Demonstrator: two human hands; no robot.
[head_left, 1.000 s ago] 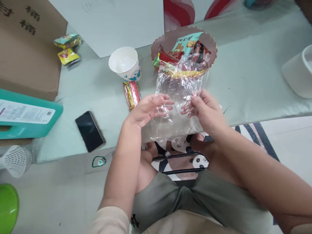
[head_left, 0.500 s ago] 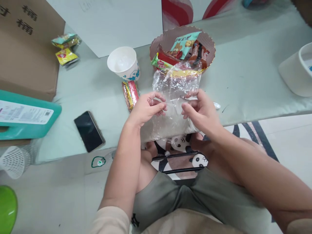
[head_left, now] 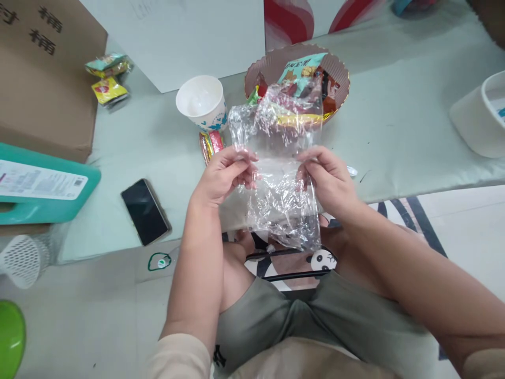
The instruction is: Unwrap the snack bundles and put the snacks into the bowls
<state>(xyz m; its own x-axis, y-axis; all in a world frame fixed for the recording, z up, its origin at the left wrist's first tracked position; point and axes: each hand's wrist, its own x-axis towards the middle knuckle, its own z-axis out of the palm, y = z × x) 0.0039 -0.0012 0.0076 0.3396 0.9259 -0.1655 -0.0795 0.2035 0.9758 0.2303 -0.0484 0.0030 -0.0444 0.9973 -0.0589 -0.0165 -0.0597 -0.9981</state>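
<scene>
A crinkled clear plastic bag (head_left: 281,202) is stretched between my two hands, over the table's front edge. My left hand (head_left: 229,173) pinches its left side, thumb against fingers. On its right side my right hand (head_left: 325,176) grips it the same way. The bag's upper part overlaps the front of a pinkish scalloped bowl (head_left: 256,71) holding several wrapped snacks, among them a teal packet (head_left: 302,71). Just beyond my left hand lies a red and yellow wrapped snack (head_left: 212,143), partly hidden by that hand. Behind it stands a white paper cup (head_left: 203,102) with blue leaf prints.
A phone (head_left: 145,212) lies at the table's front left. Farther left are a teal jug (head_left: 84,181), a cardboard box (head_left: 47,100) and small yellow packets (head_left: 108,90). A white container (head_left: 473,118) stands at the right. A white board (head_left: 189,37) is at the back.
The bag has been pulled wider and its lower part now spreads over the table edge. My left hand has shifted slightly left, and both hands hold the bag more spread out.
</scene>
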